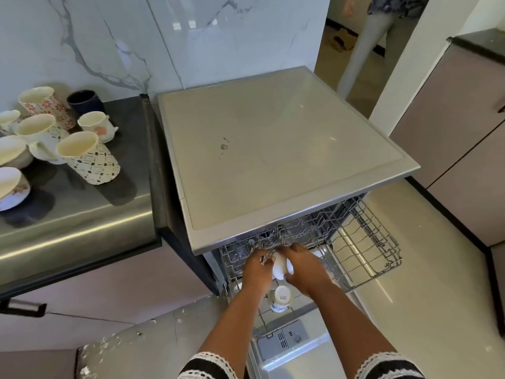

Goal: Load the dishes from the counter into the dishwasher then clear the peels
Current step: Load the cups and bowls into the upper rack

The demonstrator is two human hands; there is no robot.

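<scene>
A dark counter (82, 203) with a brushed-metal front edge runs along the left under a white marble-veined wall (109, 45), and beside it stands the dishwasher (273, 149), its flat grey top bare but for a small smudge. The floor is pale glossy tile, mauve cabinets (451, 138) line the right side, and in the doorway beyond only the legs of a second person (369, 47) show. The upper rack (369, 242) is pulled out over the lowered door (287, 348), whose detergent compartment faces up. Over the rack's left half both hands meet on one white cup (280, 265): the left hand (258, 269) curls round its left side, the right hand (303, 265) grips its right, fingers wrapped. The cup seems tipped on its side, though which way its mouth points is hidden. Just nearer the camera a second cup (281, 296) sits upside down in the rack, long axis upright, printed base toward the lens. On the counter a cluster of patterned mugs (87, 157), a dark mug (84, 101) and small white bowls (12, 187) stand upright, mouths up
</scene>
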